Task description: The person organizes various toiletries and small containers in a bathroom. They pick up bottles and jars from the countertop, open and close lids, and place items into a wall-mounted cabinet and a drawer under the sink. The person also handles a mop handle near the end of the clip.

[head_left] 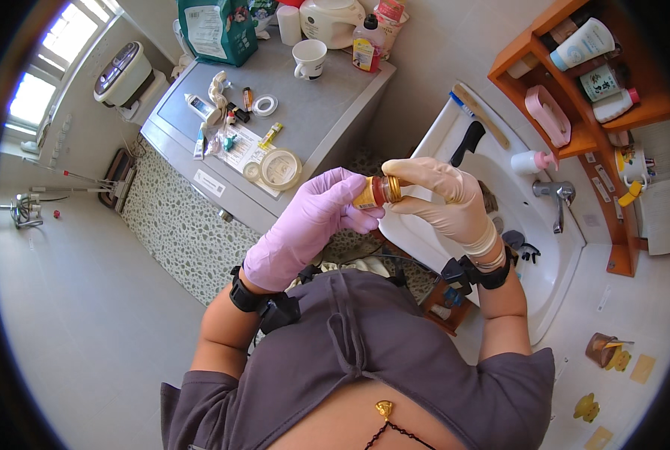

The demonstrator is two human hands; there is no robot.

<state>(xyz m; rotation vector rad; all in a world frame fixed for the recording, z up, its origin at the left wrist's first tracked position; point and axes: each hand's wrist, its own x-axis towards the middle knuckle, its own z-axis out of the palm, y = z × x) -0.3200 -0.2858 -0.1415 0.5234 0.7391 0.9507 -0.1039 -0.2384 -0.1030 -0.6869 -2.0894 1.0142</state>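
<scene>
In the head view, your washbasin [440, 135] is the landmark. Just left of its near left edge, in front of your body, you hold a small jar [366, 195] with an orange-yellow label and a gold lid [393, 189]. Your left hand [324, 206], in a lilac glove [275, 251], has its grip closed around the jar's body, thumb on the upper side and fingers beneath. Your right hand [447, 193], in a pale cream glove [479, 234], reaches over the washbasin's left edge; its grip pinches the lid between thumb and fingers. The jar lies tilted nearly on its side, lid toward the washbasin; you cannot tell how firmly the lid sits.

Left of the washbasin stands a grey worktop [342, 105]. On it you have a white mug [309, 60], a round clear container [281, 171], a ring-shaped roll [264, 106] and, at the back, a teal bag [215, 34] and a pink bottle [365, 49] with a dark cap. On the washbasin's far rim lies a wooden-handled brush [481, 116]; at its right edge are a soap dispenser [528, 163] with a pink pump and a chrome faucet [556, 193]. Beyond that edge, an orange-brown shelf [500, 66] holds tubes and bottles.
</scene>
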